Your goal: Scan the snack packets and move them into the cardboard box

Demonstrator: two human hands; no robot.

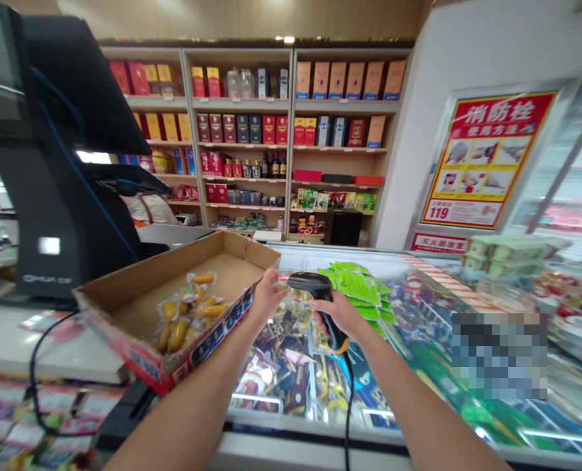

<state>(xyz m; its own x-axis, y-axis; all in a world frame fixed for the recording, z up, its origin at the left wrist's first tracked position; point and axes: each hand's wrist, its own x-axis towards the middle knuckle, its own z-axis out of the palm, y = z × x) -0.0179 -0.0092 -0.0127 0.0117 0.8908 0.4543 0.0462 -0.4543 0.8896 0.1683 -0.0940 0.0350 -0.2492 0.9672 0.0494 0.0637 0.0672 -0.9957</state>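
Scanner [311,282] in right hand [340,313]; poster [490,157] reads "119"

Bright indoor light streaks the glass lid [300,383] with glare; edges look stretched, blurred.

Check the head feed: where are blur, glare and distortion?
Head view throughout: egg cartons blur toward the right; light streaks glare on the glass-topped case; a pixelated patch masks lower-right detail; the poster slants, probably lens distortion; the scanner is distinct.
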